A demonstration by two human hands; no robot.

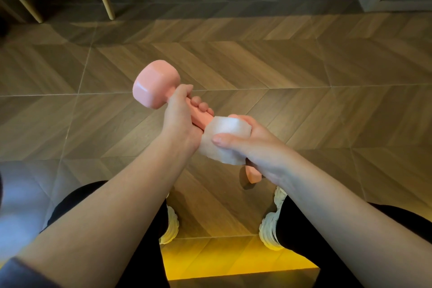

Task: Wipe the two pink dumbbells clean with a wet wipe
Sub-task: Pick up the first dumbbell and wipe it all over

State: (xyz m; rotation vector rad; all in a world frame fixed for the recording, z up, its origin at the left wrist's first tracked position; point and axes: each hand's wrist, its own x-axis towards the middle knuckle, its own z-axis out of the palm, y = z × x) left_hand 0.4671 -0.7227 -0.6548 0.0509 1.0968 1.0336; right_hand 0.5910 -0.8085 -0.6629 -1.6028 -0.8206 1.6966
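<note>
left hand [180, 121] grips dumbbell [155, 84]; right hand [257, 145] clasps wet wipe [224, 133] over its hidden end.

Warm, dim indoor light is spread over the floor [280, 65]; a paler band is lit through the middle, while the far strip is left in shade. A soft sheen is picked up on the head of the dumbbell [154, 84], and the wet wipe [224, 138] is rendered pale and slightly soft. A strong yellow glow [233, 257] is caught at the bottom edge. The corners are darkened and bent by the wide lens, and the left edge is smeared into a blurred grey patch [18, 206].
</note>
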